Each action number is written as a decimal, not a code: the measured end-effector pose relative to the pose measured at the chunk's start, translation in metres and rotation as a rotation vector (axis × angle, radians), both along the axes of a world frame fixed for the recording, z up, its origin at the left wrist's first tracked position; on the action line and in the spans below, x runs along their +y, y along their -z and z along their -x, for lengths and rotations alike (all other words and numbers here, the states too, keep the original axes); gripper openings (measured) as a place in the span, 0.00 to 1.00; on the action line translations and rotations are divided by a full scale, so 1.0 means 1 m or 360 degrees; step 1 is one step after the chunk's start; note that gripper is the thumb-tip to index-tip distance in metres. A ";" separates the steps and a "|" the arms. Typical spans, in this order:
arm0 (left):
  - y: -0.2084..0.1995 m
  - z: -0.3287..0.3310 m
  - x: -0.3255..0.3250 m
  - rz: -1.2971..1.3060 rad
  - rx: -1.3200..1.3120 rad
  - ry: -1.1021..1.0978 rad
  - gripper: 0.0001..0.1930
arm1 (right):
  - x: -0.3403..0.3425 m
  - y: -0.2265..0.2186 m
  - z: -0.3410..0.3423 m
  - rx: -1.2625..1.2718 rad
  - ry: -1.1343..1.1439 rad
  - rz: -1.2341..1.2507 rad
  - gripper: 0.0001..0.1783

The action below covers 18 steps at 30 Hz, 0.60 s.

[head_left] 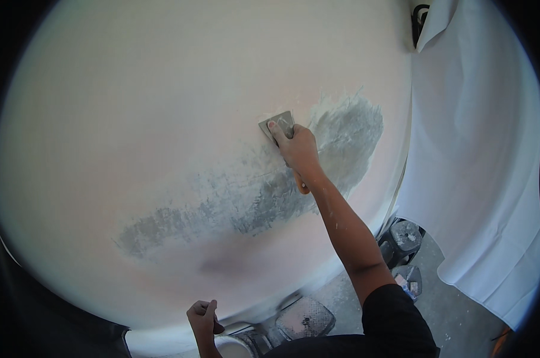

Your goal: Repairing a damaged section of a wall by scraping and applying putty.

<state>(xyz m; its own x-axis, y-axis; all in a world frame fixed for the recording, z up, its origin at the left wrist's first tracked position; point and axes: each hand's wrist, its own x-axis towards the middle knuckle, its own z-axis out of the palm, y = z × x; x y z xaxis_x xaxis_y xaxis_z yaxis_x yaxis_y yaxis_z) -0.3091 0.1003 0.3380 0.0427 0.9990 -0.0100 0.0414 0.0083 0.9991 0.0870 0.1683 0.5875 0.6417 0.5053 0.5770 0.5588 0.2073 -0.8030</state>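
My right hand (pixel 299 146) grips a putty knife (pixel 286 119) with a wide grey blade and an orange handle end showing below the wrist. Its blade lies against a large pale panel (pixel 162 107), which looks curved in this view. Beside the blade, a grey patch of filler (pixel 350 137) spreads over the panel, with ragged edges and a thinner, streaky part reaching down to the left. My left hand (pixel 204 316) is low, in front of the panel's bottom edge, its fingers curled closed. Whether it holds anything is hidden.
White sheeting (pixel 472 137) hangs along the right side. On the grey floor (pixel 455 322) are a dark stool (pixel 404 235) with a speckled top, a small container (pixel 408 280) and a dusty square-topped stool (pixel 305 316). A round white bucket (pixel 233 347) is near my left hand.
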 end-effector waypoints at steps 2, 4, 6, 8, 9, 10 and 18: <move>-0.004 -0.001 0.002 0.0008 -0.0016 -0.0002 0.11 | 0.003 -0.003 -0.004 -0.0067 0.0026 -0.0080 0.35; -0.008 -0.001 -0.002 0.0039 -0.0020 -0.0025 0.11 | 0.004 -0.003 0.002 -0.0122 0.0030 -0.0137 0.35; -0.014 -0.011 0.003 0.0008 -0.0046 0.0056 0.11 | 0.004 -0.005 0.007 0.0023 -0.0105 0.0001 0.35; -0.021 -0.016 0.002 -0.0001 -0.0006 0.0101 0.11 | 0.005 -0.001 0.008 -0.0002 -0.0087 0.0017 0.35; -0.027 -0.021 0.000 -0.0022 -0.0026 0.0107 0.11 | 0.003 0.000 0.003 -0.0034 -0.0045 0.0026 0.34; -0.036 -0.031 -0.005 -0.0043 -0.0049 0.0120 0.11 | 0.004 -0.002 -0.001 -0.0042 -0.0029 0.0027 0.34; -0.059 -0.061 -0.028 -0.0121 -0.0011 0.0356 0.10 | -0.040 0.004 0.015 0.0075 -0.0203 -0.0152 0.29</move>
